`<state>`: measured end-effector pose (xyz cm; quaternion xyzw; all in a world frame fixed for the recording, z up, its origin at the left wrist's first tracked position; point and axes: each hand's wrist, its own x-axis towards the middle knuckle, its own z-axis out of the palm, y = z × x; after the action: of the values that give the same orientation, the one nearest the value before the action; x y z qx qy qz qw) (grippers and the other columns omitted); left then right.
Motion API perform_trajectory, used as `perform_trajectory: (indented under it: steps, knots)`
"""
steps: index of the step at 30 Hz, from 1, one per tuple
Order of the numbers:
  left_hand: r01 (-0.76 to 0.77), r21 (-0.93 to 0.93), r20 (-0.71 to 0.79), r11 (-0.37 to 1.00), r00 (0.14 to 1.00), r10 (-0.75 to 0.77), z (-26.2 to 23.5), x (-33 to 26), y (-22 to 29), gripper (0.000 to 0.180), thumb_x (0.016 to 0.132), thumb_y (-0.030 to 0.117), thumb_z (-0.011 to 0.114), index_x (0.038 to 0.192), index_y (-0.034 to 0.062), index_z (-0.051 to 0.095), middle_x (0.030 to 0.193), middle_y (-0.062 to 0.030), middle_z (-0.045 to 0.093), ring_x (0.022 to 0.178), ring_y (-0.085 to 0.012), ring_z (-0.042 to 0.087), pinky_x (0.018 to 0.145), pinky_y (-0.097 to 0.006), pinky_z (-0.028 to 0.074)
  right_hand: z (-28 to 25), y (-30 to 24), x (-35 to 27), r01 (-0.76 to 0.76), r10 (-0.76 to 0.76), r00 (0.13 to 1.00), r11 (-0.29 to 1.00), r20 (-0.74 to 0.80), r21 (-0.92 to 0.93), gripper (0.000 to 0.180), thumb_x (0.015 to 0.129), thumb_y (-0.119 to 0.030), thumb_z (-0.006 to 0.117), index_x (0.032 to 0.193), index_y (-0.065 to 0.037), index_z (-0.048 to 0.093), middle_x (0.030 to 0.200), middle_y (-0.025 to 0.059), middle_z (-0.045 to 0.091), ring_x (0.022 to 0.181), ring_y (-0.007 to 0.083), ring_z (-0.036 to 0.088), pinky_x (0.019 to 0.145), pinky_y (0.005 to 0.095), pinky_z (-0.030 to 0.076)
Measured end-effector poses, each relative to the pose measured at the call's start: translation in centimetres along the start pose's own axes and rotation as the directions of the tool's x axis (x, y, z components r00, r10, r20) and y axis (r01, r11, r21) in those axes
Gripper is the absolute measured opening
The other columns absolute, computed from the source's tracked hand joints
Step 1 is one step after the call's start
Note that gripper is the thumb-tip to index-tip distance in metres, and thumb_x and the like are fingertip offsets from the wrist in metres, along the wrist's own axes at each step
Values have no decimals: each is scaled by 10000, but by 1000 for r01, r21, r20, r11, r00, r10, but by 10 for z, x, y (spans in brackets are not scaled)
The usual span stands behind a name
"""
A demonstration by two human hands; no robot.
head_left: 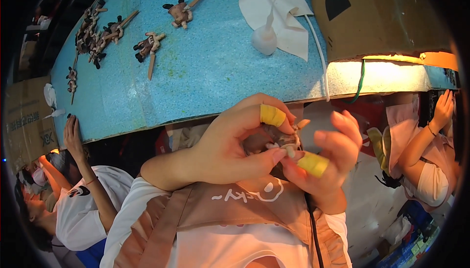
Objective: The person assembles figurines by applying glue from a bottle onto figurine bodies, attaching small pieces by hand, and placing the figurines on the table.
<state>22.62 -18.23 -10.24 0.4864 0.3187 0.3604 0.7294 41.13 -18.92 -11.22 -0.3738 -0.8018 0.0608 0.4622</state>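
Both my hands meet in the middle of the view, close to my chest, around a small brown and cream figurine (283,139). My left hand (230,143) cups it from the left, with yellow tape on the index finger. From the right, my right hand (329,156) pinches it between taped thumb and fingers. A pale stick end pokes out of the figurine at the top right. My fingers hide most of it.
Beyond my hands lies a blue speckled table (210,72) carrying several similar stick figurines (149,45), a white tissue (279,8), a white cable (318,47) and a cardboard box (377,13). A person in white (83,204) sits left; another in a pink apron (426,155) sits right.
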Motion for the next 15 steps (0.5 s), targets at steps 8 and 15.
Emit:
perform_trajectory:
  steps: [8,15]
  knots:
    - [-254,330,55,909,967,250,-3,0,-3,273,700,-26,555,965,15,500,1113,-147,402,1101,-283,443,935,-377,356,3,2,2,-241,216,969,927,118,288,240,565,-16,677,786,-63,595,941,118,576,941,321,519,834,405,431]
    - [-299,378,72,876,953,294,-5,1,-7,288,679,-17,560,957,18,493,1068,-155,430,981,-271,482,823,-336,405,-2,-3,8,-361,303,924,894,234,265,232,566,-12,679,774,-25,575,875,108,590,884,318,585,872,483,385]
